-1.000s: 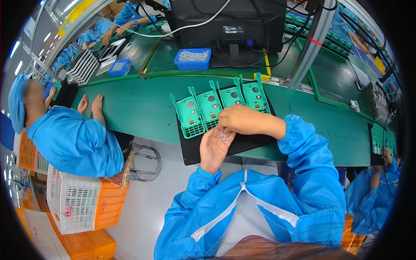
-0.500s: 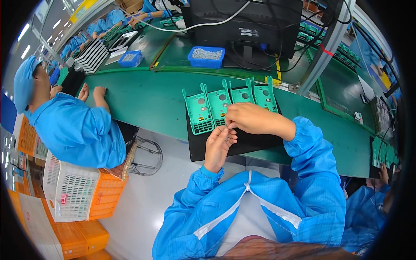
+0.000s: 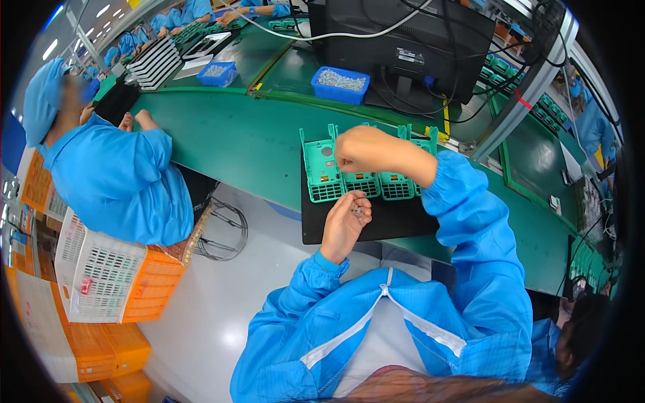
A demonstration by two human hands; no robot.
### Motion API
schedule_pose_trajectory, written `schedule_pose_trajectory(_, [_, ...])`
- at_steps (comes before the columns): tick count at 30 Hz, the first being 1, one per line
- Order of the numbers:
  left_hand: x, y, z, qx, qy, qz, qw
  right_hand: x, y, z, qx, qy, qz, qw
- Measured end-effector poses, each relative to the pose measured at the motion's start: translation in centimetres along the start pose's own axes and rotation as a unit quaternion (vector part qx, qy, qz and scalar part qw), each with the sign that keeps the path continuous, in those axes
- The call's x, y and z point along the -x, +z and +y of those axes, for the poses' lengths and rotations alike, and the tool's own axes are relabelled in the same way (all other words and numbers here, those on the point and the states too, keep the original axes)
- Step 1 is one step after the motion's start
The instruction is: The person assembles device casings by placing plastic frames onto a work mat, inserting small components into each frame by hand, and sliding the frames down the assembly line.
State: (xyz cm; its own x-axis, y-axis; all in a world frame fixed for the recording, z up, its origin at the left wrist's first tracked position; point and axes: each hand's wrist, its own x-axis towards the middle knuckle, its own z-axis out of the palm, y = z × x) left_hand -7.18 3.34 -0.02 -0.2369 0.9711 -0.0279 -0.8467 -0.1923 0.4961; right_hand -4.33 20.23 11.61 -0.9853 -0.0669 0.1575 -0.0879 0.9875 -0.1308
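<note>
Several green plastic housings (image 3: 319, 164) stand side by side in a row on a black mat (image 3: 326, 227), on the green bench. Over the second housing from the left is my right hand (image 3: 366, 151), its fingers pinched together; whatever they hold is too hidden to name. It covers the upper part of the housings beneath it. My left hand (image 3: 344, 225) is cupped, palm up, at the front of the row. Small pale parts (image 3: 357, 211) lie in it, held by the curled fingers.
Blue bins (image 3: 339, 94) of small pale parts stand behind the bench edge, near a black monitor (image 3: 396, 50) and loose cables. A metal post (image 3: 521, 111) rises at the right. At the left sits a co-worker in blue (image 3: 111, 174), above a white basket (image 3: 94, 282).
My hands were together at the fingertips; now they are apart. The right has moved up over the housings, while the left has opened somewhat, showing the small parts. The whole view has shifted slightly.
</note>
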Motion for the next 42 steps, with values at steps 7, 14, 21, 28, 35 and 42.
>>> schedule_pose_trajectory(7, [-0.3,-0.7,-0.3,0.032,-0.011,-0.025,0.999,-5.1,2.8,1.6,0.113,0.053,-0.206,0.970])
schedule_pose_trajectory(14, [-0.2,-1.4,0.8,0.035,-0.016,-0.016,0.999,-7.3,3.1,0.8,0.151,0.062,-0.266,0.950])
schedule_pose_trajectory(21, [-0.2,-1.8,1.8,0.039,-0.014,-0.022,0.999,-8.7,3.7,0.5,0.171,0.062,-0.283,0.942])
schedule_pose_trajectory(28, [0.2,-1.6,2.1,0.046,-0.021,-0.032,0.998,-9.0,5.3,0.7,0.236,-0.020,-0.267,0.934])
schedule_pose_trajectory(35, [0.2,-0.9,2.3,0.029,-0.004,-0.038,0.999,-7.3,4.0,1.3,0.208,-0.061,-0.184,0.959])
schedule_pose_trajectory(42, [3.8,0.6,2.3,0.052,-0.123,-0.001,0.991,7.0,0.5,1.6,-0.164,0.180,0.220,0.945])
